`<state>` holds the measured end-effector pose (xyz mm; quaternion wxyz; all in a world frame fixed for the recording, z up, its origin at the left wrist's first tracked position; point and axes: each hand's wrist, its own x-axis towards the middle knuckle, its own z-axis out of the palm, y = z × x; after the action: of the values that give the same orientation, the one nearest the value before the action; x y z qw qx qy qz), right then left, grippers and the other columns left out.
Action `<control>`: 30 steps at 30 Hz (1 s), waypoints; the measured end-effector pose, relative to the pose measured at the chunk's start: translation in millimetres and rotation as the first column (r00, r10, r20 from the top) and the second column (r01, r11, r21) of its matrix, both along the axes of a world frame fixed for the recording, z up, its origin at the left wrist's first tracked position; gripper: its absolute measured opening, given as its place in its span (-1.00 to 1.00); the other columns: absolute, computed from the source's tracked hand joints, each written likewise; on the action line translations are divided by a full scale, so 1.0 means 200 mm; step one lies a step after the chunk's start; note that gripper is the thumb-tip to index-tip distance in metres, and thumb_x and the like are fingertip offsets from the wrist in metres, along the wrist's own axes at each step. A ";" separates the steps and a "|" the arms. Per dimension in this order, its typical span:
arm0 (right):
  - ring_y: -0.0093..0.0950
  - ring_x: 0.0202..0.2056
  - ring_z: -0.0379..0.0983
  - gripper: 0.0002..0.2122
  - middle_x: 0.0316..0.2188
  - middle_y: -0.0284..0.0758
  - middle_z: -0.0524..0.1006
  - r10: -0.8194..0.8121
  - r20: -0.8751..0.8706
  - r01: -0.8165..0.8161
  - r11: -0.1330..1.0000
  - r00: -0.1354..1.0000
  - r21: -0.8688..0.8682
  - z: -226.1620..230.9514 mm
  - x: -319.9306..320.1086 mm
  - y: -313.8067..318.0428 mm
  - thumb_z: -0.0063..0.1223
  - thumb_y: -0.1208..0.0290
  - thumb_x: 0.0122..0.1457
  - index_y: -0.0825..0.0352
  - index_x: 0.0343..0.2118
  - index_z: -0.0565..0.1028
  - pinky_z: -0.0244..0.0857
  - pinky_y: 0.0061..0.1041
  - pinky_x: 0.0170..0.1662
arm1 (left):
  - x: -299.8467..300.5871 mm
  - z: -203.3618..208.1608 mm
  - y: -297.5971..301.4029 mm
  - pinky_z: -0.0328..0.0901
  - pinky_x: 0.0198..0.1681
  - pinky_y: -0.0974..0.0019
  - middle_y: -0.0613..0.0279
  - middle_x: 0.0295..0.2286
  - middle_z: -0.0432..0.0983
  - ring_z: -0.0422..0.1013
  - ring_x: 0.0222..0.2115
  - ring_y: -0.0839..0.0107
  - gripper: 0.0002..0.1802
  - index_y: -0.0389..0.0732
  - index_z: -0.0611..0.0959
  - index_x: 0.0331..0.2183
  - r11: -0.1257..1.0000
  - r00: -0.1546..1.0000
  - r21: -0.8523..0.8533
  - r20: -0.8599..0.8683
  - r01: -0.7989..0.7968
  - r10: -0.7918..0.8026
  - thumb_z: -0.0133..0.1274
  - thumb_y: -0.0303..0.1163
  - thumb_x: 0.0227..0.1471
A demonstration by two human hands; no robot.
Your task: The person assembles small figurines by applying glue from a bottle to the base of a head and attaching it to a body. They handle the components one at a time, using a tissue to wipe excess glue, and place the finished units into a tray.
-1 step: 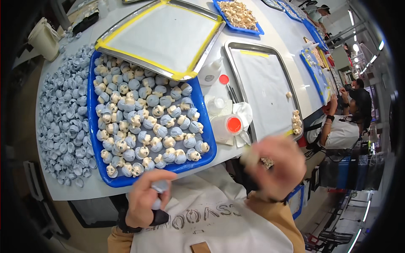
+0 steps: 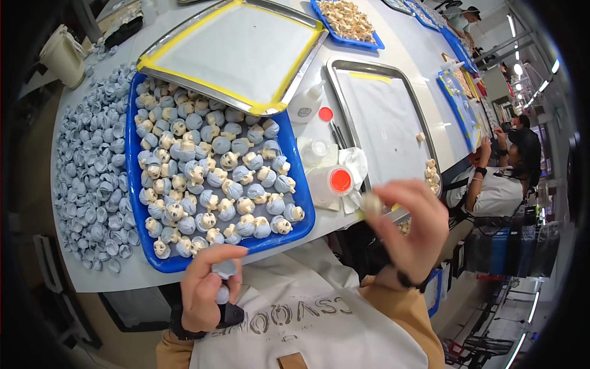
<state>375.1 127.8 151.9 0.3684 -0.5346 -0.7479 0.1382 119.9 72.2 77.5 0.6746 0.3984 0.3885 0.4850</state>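
My left hand [image 2: 206, 286] is closed over the apron, in front of the blue tray. Between its thumb and forefinger sits a grey-blue cup-shaped hair piece [image 2: 225, 268], hollow side showing. A second grey-blue piece [image 2: 222, 295] shows lower among the fingers. To the right, my right hand [image 2: 409, 230] pinches a small cream doll head [image 2: 371, 204], blurred by motion. It is near the front edge of the metal tray [image 2: 335, 92], whose right side bears several cream pieces [image 2: 432, 178]. Many doll heads with grey-blue hair [image 2: 227, 209] lie in the blue tray [image 2: 302, 194].
Loose grey-blue hair pieces [image 2: 92, 166] are heaped at the left. A yellow-taped metal tray [image 2: 270, 111] rests over the blue tray's back edge. Between the trays stand a white squeeze bottle [image 2: 306, 104] and a red-topped container [image 2: 340, 181]. A co-worker [image 2: 495, 184] sits at right.
My right hand has turned and shifted; the cream doll head now shows at its fingertips. My left hand has moved slightly left, still with the hair pieces.
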 end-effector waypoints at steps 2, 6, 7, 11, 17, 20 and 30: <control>-0.35 -0.47 0.45 -0.76 -0.45 -0.23 0.49 0.048 0.128 -0.038 0.996 0.991 -0.078 -0.04 0.06 0.09 0.17 0.62 -0.16 0.39 -0.34 0.50 0.32 -0.49 -0.41 | -0.01 0.00 0.00 0.12 -0.61 0.52 0.17 -0.53 0.35 0.18 -0.70 0.61 -0.56 -0.38 0.37 -0.10 0.995 1.000 0.094 -0.004 0.019 -0.018 -0.30 -0.27 0.10; -0.29 -0.46 0.41 -0.83 -0.49 -0.24 0.45 0.136 0.197 -0.117 0.988 0.971 -0.105 -0.07 0.06 0.15 0.17 0.55 -0.09 0.38 -0.39 0.48 0.30 -0.43 -0.41 | 0.03 0.04 0.00 0.16 -0.59 0.55 0.10 -0.48 0.42 0.22 -0.68 0.62 -0.55 -0.38 0.30 -0.06 0.992 0.999 0.117 0.010 -0.039 0.038 -0.17 -0.25 0.11; -0.30 -0.45 0.40 -0.84 -0.49 -0.25 0.44 0.142 0.218 -0.124 0.988 0.966 -0.095 -0.08 0.06 0.16 0.16 0.55 -0.09 0.38 -0.40 0.48 0.29 -0.42 -0.40 | 0.01 0.02 0.00 0.17 -0.58 0.55 0.08 -0.47 0.44 0.24 -0.67 0.62 -0.52 -0.38 0.29 -0.05 0.994 1.000 0.106 0.014 -0.001 0.000 -0.12 -0.24 0.10; -0.29 -0.46 0.38 -0.86 -0.50 -0.26 0.43 0.199 0.296 -0.180 0.980 0.934 -0.090 -0.08 0.04 0.20 0.15 0.55 -0.08 0.38 -0.42 0.47 0.28 -0.40 -0.40 | -0.03 0.01 -0.03 0.19 -0.55 0.57 0.06 -0.41 0.47 0.27 -0.63 0.62 -0.45 -0.37 0.34 -0.10 0.991 0.999 0.128 0.037 0.033 -0.038 0.07 -0.16 0.02; -0.28 -0.47 0.37 -0.85 -0.51 -0.26 0.43 0.169 0.247 -0.136 0.980 0.954 -0.145 -0.11 0.07 0.19 0.17 0.55 -0.12 0.38 -0.44 0.46 0.27 -0.40 -0.41 | -0.05 -0.01 -0.02 0.22 -0.46 0.56 0.18 -0.43 0.41 0.33 -0.51 0.60 -0.43 -0.42 0.45 -0.20 0.996 1.000 0.094 -0.020 0.007 -0.006 0.15 -0.10 -0.06; -0.30 -0.48 0.38 -0.83 -0.52 -0.27 0.44 0.146 0.226 -0.116 0.983 0.963 -0.142 -0.10 0.07 0.18 0.19 0.54 -0.13 0.38 -0.44 0.47 0.27 -0.42 -0.42 | -0.04 0.00 -0.01 0.20 -0.47 0.57 0.20 -0.43 0.38 0.32 -0.49 0.62 -0.42 -0.43 0.44 -0.19 0.990 0.993 0.078 -0.004 -0.117 0.117 0.17 -0.11 -0.07; -0.43 -0.52 0.41 -0.80 -0.52 -0.28 0.47 0.075 0.127 -0.066 0.995 0.989 -0.076 -0.16 0.08 0.13 0.23 0.58 -0.16 0.38 -0.42 0.48 0.29 -0.54 -0.47 | -0.03 0.02 0.02 0.22 -0.48 0.58 0.05 -0.36 0.49 0.33 -0.56 0.62 -0.46 -0.42 0.45 -0.21 0.993 0.996 0.069 -0.004 -0.093 0.093 0.20 -0.19 -0.10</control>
<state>391.9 153.4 120.7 0.2944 -0.5284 -0.7834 0.1428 114.6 76.3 81.2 0.6357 0.4046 0.3923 0.5275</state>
